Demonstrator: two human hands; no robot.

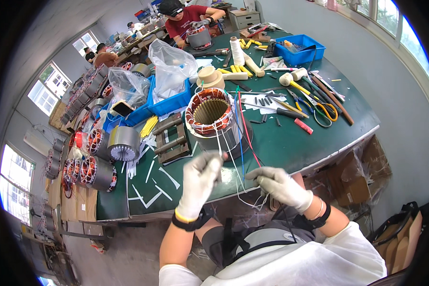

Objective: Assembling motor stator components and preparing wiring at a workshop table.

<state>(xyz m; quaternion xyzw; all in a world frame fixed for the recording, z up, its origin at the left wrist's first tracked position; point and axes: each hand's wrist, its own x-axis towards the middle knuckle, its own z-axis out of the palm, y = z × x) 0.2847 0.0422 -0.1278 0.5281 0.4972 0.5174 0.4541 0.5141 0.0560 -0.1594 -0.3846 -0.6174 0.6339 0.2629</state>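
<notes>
A motor stator stands upright on the green table in front of me, its orange copper winding laced round the top with white cord. My left hand, in a whitish glove, is closed just below the stator, pinching the white cord that comes down from the winding. To the right, my gloved right hand has its fingers pressed together on the same cord, whose slack loop hangs between both hands past the table edge. Blue and red lead wires hang from the stator's right side, the red one ending near my right fingertips.
Left of the stator lie a metal frame, white paper strips and more stators. Blue bins with plastic bags stand behind. Scissors, pliers, mallets and a thread cone lie rightward. A co-worker works across the table.
</notes>
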